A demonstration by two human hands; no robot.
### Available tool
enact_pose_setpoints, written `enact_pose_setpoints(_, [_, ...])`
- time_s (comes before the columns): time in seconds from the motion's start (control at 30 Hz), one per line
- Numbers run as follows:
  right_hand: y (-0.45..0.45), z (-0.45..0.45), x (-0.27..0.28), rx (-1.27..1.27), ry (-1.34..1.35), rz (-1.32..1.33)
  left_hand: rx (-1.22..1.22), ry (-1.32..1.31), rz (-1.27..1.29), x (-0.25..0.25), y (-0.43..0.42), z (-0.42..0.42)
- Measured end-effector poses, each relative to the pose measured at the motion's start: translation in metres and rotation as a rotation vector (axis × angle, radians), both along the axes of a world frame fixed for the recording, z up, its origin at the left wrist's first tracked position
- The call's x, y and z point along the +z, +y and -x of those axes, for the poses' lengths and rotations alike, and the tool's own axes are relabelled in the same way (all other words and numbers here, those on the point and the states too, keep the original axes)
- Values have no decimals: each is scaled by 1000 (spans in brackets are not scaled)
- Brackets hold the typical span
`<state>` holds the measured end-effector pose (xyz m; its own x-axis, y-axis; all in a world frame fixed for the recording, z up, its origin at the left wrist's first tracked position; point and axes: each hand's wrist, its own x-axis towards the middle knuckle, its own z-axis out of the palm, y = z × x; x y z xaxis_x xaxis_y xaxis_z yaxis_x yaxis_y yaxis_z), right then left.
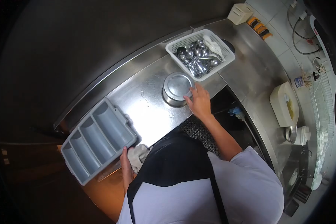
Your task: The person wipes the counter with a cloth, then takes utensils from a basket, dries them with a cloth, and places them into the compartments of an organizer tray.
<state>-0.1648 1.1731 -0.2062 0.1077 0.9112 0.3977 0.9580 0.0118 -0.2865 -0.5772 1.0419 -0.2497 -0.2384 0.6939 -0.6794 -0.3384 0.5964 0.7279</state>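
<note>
A round metal container (178,86) with a flat, lid-like top stands on the steel counter. My right hand (200,101) is at its near right side, thumb and fingers closed on the edge of the top. To the left, a grey cutlery tray (107,123) with several long compartments lies tilted across my view, nothing in them. My left hand (126,164) touches the tray's near corner; its fingers are mostly hidden. Beside that hand is a crumpled pale cloth (139,156). I cannot tell whether the hand also grips the cloth.
Behind the container, a white perforated basket (226,61) holds metal spoons, other cutlery and white spoons. A cream tub (278,104) and a metal cup (291,133) stand on the right counter. A dark opening (224,102) lies beneath my right arm.
</note>
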Motion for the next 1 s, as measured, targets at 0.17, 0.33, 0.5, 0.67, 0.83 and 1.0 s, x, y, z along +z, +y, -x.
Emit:
enact_pose_setpoints(0.17, [-36,-21,-7,-130,201,-33,-496,165,-189,3,8,-21])
enact_pose_setpoints(0.33, [-37,-51,-61,-568,738,-35,-790,517,-396,64,50,-68])
enact_pose_setpoints(0.5, [-48,-62,-93,-722,1549,428,-847,482,-455,52,65,-84])
enact_pose_setpoints(0.67, [-62,-62,-123,-598,1809,508,-891,433,-347,30,72,-74])
enact_pose_setpoints(0.83, [-68,-60,-124,-534,1858,506,-772,436,-359,43,62,-74])
enact_pose_setpoints(1.0, [-65,-67,-136,-454,1716,519,-613,744,-371,65,39,-73])
